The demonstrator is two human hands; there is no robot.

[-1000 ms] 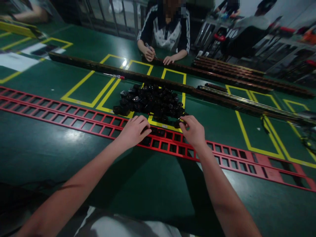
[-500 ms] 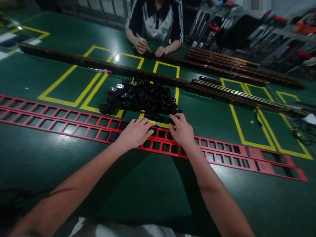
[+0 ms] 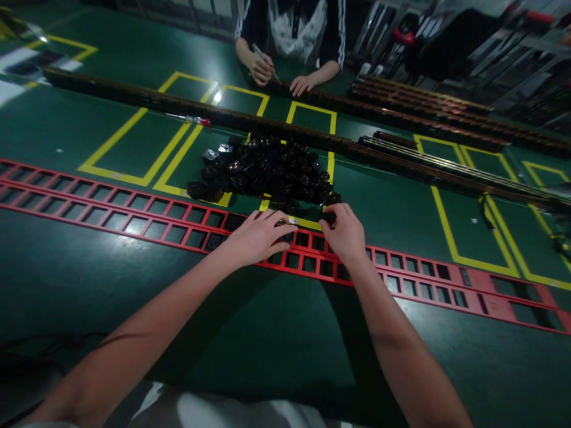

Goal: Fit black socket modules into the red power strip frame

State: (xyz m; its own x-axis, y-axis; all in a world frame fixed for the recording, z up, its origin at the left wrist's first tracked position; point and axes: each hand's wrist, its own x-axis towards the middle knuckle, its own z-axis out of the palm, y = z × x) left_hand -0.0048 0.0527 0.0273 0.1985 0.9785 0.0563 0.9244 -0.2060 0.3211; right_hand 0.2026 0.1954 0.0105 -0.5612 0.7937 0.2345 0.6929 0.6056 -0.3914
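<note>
A long red frame (image 3: 173,233) with two rows of square openings lies across the green table. Over its middle is my left hand (image 3: 261,236), its fingers bent around a black block (image 3: 288,235) at the upper row. My right hand (image 3: 345,230) pinches a small black block (image 3: 329,217) at the frame's far edge, beside the pile. Just beyond both hands sits a heap of black blocks (image 3: 267,169). Two more black pieces fill openings left of my left hand, one (image 3: 234,222) in the upper row and one (image 3: 215,240) in the lower.
Long dark rails (image 3: 285,135) run across the table behind the heap, with a red-tipped tool (image 3: 198,120) beside them. Opposite, a person (image 3: 297,30) holds a pen over another rail. More rails (image 3: 423,107) lie at the back right. Yellow outlines mark the tabletop.
The whole view has shifted, so the table's contents appear slightly further right and higher. My right hand's fingers have closed on a black block. At the upper row, a block now shows under my left fingers.
</note>
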